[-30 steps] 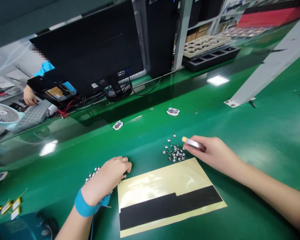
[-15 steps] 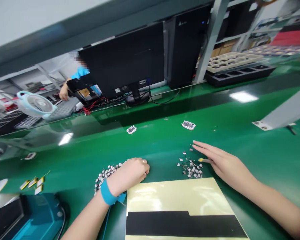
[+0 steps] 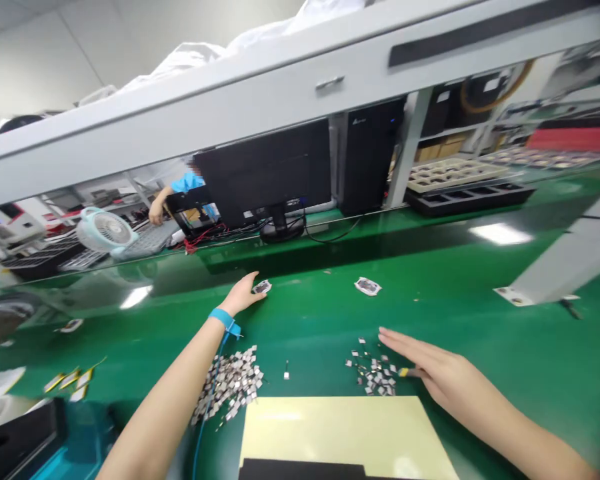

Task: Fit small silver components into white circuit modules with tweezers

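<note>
Left hand (image 3: 241, 296): spread around far white-edged part (image 3: 263, 287); pinch by rim
Right hand (image 3: 443, 373): grasping yellow-tipped tool (image 3: 405, 373); hold off pile (image 3: 381, 379)

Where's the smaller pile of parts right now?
In the head view, the smaller pile lies right of centre on the green table, beyond the yellow sheet and just left of the right hand.
</note>
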Available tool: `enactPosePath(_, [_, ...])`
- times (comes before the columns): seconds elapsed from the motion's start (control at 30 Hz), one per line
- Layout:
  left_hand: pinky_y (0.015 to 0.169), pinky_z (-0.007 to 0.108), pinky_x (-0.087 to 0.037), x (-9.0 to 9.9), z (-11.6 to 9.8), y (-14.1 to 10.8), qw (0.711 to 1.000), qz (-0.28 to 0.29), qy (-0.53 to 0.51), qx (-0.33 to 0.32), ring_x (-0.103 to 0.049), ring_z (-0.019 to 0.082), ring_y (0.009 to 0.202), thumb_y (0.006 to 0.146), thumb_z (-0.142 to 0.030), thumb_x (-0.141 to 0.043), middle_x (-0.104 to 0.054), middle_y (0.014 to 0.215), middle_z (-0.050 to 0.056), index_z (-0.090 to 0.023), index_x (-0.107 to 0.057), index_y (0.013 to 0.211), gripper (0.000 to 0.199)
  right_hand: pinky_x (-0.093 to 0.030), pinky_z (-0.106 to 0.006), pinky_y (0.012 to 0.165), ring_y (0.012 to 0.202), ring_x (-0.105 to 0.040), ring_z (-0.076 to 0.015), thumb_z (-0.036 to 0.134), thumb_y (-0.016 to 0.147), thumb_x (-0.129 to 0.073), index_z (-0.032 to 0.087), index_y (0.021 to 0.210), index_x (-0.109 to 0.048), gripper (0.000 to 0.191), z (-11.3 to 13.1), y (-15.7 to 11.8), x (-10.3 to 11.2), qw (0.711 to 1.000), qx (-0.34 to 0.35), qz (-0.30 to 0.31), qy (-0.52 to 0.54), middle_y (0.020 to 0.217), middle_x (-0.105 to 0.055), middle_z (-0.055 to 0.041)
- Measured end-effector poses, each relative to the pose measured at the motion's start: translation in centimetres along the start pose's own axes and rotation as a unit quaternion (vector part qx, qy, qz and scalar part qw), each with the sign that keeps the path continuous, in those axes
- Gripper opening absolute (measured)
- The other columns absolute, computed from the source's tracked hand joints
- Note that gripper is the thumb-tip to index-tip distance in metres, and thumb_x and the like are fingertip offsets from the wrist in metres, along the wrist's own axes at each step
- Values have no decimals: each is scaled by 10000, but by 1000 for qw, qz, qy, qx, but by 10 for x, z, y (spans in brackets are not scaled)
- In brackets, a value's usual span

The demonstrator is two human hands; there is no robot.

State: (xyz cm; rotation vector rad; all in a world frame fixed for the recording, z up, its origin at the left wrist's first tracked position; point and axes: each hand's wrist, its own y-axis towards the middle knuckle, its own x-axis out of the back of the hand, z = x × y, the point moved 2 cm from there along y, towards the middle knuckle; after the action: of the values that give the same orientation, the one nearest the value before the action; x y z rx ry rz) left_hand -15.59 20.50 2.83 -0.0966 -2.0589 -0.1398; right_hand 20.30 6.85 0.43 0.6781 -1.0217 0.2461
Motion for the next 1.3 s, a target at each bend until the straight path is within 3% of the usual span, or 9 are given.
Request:
enactPosePath(0.17, [822, 412, -430, -8, 1, 12, 1000, 4, -13, -3, -561, 187, 901, 792, -262, -516, -572, 998, 79, -115, -482, 1064, 311, -524, -286, 625, 760, -623, -172, 98, 761, -299, 204, 971, -551, 344, -8, 4, 34, 979, -155, -132, -15, 939, -625, -50])
enactPosePath(0.37, [802, 304, -461, 6, -37, -3, 997, -55, -56, -28, -588, 183, 871, 646, -195, -612, -622, 943, 61, -126, -361, 1189, 602, -422, -286, 506, 563, -543, -166, 187, 776, -350, 188, 802, -544, 196, -28, 2, 37, 946, -246, -205, 51, 758, -596, -55])
enactPosePath(0.47, [771, 241, -477, 23, -86, -30, 990, -64, -91, -87, -571, 145, 918, 692, -206, -563, -569, 1077, 50, -183, -208, 1285, 691, -305, -245, 390, 413, -374, -100, 247, 776, -405, 183, 832, -533, 154, -18, 2, 35, 878, -292, -282, 254, 684, -519, -25])
enactPosePath(0.57, [859, 277, -440, 37, -134, -75, 964, -96, -158, -193, -532, 157, 993, 689, -144, -565, -554, 1099, 48, -220, -229, 1283, 687, -329, -244, 435, 477, -412, -107, 226, 717, -495, 188, 791, -561, 106, -1, 5, 32, 784, -295, -273, 474, 660, -502, -19])
enactPosePath(0.7, [871, 291, -438, 10, -155, -129, 934, -33, -299, -190, -534, 159, 999, 719, -118, -549, -529, 1134, 83, -214, -271, 1251, 608, -381, -245, 555, 601, -478, -119, 88, 600, -469, 212, 625, -555, 153, 14, 7, 28, 712, -254, -234, 611, 630, -491, -3])
enactPosePath(0.83, [866, 305, -447, -58, -143, -155, 923, 80, -364, -98, -549, 158, 984, 697, -115, -569, -561, 1080, 89, -174, -353, 1167, 521, -378, -266, 577, 583, -473, -134, 131, 525, -393, 205, 598, -541, 181, 25, 7, 22, 724, -228, -158, 632, 558, -490, -8])
enactPosePath(0.93, [859, 330, -453, -93, -136, -160, 913, 104, -392, -50, -552, 167, 978, 683, -123, -582, -573, 1045, 90, -165, -371, 1127, 493, -369, -295, 565, 534, -485, -157, 202, 586, -388, 156, 678, -578, 217, 40, 10, 13, 747, -214, -48, 627, 520, -547, -45])
enactPosePath(1.1, [878, 328, -437, -95, -130, -155, 901, 124, -411, -62, -546, 174, 984, 671, -143, -603, -564, 1055, 81, -181, -378, 1118, 502, -265, -226, 410, 361, -354, -107, 300, 786, -342, 116, 933, -533, 303, 48, 5, 4, 766, -222, 69, 599, 426, -550, -16])
enactPosePath(1.3, [836, 322, -454, -96, -133, -156, 899, 123, -419, -39, -564, 173, 943, 651, -140, -604, -573, 1044, 78, -176, -388, 1099, 498, -302, -204, 369, 420, -444, -123, 456, 839, -296, 142, 973, -500, 398, 31, -5, 22, 787, -260, 89, 552, 528, -578, -33])
